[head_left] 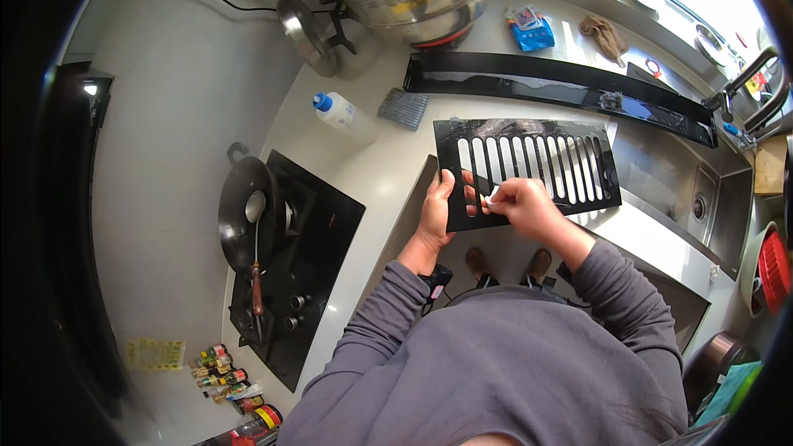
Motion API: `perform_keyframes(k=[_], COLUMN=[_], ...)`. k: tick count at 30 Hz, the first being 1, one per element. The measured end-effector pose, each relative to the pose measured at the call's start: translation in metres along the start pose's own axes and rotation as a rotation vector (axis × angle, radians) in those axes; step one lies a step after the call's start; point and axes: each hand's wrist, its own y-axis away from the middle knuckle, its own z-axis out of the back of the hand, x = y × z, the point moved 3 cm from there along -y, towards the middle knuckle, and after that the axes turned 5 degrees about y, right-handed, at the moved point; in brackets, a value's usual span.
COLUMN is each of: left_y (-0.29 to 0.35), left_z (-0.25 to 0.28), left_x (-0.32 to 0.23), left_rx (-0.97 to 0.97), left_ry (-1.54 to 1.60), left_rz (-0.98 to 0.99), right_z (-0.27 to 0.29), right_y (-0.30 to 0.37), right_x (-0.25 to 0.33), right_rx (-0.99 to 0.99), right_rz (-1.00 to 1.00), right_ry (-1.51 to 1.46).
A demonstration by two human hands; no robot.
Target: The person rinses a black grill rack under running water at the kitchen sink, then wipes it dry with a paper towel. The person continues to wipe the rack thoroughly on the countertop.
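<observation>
Lying crosswise on the worktop (pixel 388 173), the slotted black panel (pixel 529 167) is being gripped by the left hand (pixel 435 213) while right fingers (pixel 504 195) are pinched on a white scrap (pixel 493 196).

Glossy black flat slotted panel (pixel 529 169), pale parallel slits across it. Small white scrap (pixel 494 196) against it. Grey long sleeves (pixel 496 355). White plastic bottle (pixel 343 112), blue cap. Black glass hob (pixel 301 268). Red round basket (pixel 774 271).

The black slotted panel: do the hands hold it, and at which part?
The left hand grips the black slotted panel at its near left corner. The right hand pinches a small white piece against it.
</observation>
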Motion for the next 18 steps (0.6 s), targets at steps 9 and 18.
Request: perform_keyframes(k=[9,18], left_y=[-0.004,-0.01], left_z=[-0.016,-0.014], left_x=[-0.004,0.0], left_rx=[0.068,0.259], left_ry=[0.097,0.248], left_rz=[-0.178,-0.179], right_z=[-0.003,-0.017], right_y=[-0.09,-0.023], right_x=[0.006,0.003], right_rx=[-0.291,-0.016], right_rz=[0.226,0.161], right_ry=[0.137,0.173])
